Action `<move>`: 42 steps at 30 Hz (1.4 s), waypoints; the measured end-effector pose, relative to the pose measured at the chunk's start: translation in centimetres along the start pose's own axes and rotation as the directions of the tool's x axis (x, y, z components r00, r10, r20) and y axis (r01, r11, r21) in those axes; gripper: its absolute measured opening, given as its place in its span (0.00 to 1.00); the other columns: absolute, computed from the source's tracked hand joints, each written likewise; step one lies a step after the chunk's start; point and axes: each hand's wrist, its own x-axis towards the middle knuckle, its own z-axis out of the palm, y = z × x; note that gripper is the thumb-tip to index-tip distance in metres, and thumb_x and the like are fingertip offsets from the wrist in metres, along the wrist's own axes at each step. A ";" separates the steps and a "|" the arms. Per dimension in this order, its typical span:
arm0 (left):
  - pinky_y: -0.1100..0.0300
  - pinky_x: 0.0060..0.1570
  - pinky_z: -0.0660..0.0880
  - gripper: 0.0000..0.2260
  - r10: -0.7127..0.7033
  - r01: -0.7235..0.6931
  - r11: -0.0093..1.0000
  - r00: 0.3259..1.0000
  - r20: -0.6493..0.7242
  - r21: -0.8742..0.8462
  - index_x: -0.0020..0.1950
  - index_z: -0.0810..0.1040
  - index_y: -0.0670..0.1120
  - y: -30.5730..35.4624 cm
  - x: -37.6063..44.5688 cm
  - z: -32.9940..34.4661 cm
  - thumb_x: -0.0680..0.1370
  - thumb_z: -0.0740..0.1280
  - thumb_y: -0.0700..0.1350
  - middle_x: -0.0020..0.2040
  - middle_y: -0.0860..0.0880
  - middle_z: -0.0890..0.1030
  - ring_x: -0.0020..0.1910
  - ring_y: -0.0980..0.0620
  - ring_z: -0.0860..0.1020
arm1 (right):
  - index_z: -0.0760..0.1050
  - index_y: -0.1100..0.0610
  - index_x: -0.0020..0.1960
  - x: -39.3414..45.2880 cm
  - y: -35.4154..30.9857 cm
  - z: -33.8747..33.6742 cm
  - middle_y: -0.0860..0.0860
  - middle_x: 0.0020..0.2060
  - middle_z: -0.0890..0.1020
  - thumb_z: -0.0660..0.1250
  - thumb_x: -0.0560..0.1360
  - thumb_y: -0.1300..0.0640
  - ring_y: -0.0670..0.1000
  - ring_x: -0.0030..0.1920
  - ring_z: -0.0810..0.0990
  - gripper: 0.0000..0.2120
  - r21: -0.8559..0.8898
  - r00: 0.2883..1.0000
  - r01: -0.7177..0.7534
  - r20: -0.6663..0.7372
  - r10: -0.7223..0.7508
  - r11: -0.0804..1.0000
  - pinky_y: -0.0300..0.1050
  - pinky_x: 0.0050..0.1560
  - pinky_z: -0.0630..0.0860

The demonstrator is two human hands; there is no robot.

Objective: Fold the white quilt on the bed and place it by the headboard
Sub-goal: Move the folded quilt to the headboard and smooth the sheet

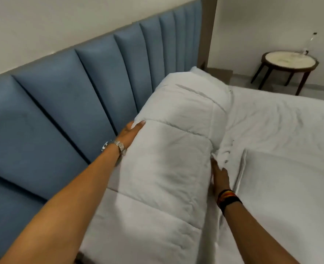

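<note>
Slumping open looks like the main risk: the folded white quilt (168, 159) is a thick, springy bundle lying along the blue headboard (66, 103), and if either palm lets go unevenly the layers could slide toward the near edge or spill right onto the bed (290, 130). Both arms reach forward, nearly straight. The left hand (131, 133) lies flat against the bundle's headboard side, fingers together and partly buried. The right hand (221, 179) presses its opposite side, fingers close together, tips tucked into the folds beside a flat pillow (290, 187).
</note>
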 end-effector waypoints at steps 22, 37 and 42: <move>0.33 0.79 0.47 0.32 0.356 -0.281 0.721 0.934 0.010 0.633 0.84 0.61 0.55 -19.0 -3.8 11.6 0.82 0.51 0.66 0.85 0.46 0.56 0.84 0.38 0.51 | 0.55 0.41 0.84 -0.5 10.2 -1.0 0.52 0.86 0.51 0.63 0.79 0.34 0.54 0.85 0.49 0.37 -0.914 0.894 0.281 0.139 -0.426 0.292 0.67 0.81 0.46; 0.45 0.81 0.49 0.36 -0.007 -0.328 0.821 0.813 0.582 0.467 0.86 0.48 0.59 -8.7 -18.0 37.1 0.81 0.51 0.71 0.86 0.49 0.50 0.84 0.44 0.51 | 0.51 0.48 0.86 -7.8 11.3 -36.5 0.60 0.84 0.55 0.61 0.66 0.18 0.64 0.83 0.56 0.58 -0.456 0.795 -0.356 -0.606 0.008 0.816 0.66 0.81 0.55; 0.50 0.77 0.61 0.55 -0.332 0.250 0.942 0.792 0.511 0.225 0.86 0.46 0.54 -7.4 -16.4 41.8 0.69 0.65 0.79 0.84 0.47 0.58 0.81 0.42 0.63 | 0.51 0.51 0.86 -5.2 13.2 -41.8 0.55 0.84 0.60 0.65 0.73 0.26 0.60 0.82 0.61 0.52 -0.189 0.858 -0.334 -0.467 0.215 0.923 0.60 0.81 0.58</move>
